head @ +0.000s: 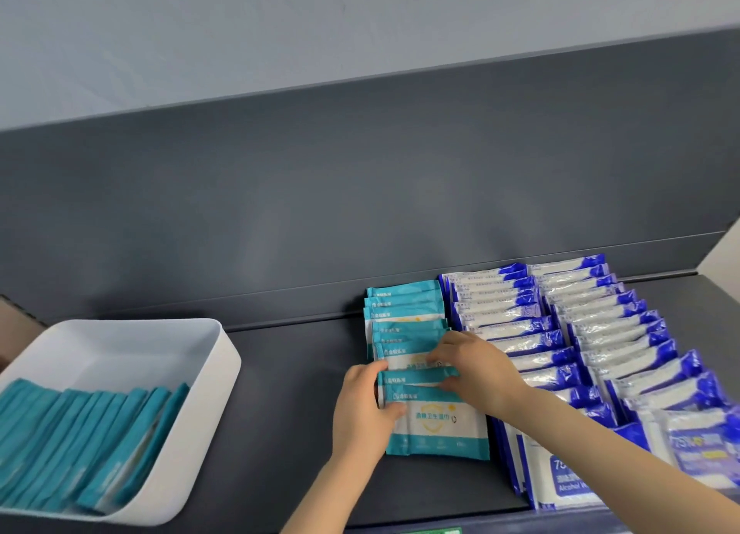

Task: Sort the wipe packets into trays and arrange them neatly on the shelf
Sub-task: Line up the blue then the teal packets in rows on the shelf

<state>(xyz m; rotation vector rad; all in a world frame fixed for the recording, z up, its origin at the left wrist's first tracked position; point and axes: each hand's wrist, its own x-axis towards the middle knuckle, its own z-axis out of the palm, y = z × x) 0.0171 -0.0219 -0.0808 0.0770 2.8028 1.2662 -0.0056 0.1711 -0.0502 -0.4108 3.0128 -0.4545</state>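
Here, both hands work the overlapped row of teal packets point(408, 317) on the dark shelf point(288, 393) — the left hand point(362, 407) curls round the row's left edge with its thumb on the front packet, while the right hand point(474, 367) pinches the top edge of a packet midway along. The row's right edge lies just beside two rows of blue packets point(580, 333), which reach close to the shelf's front lip. To the left, a bare strip of shelf separates the row from the white tray point(224, 357) — a teal batch point(80, 445) stands on edge in its near part, with its rear part open.
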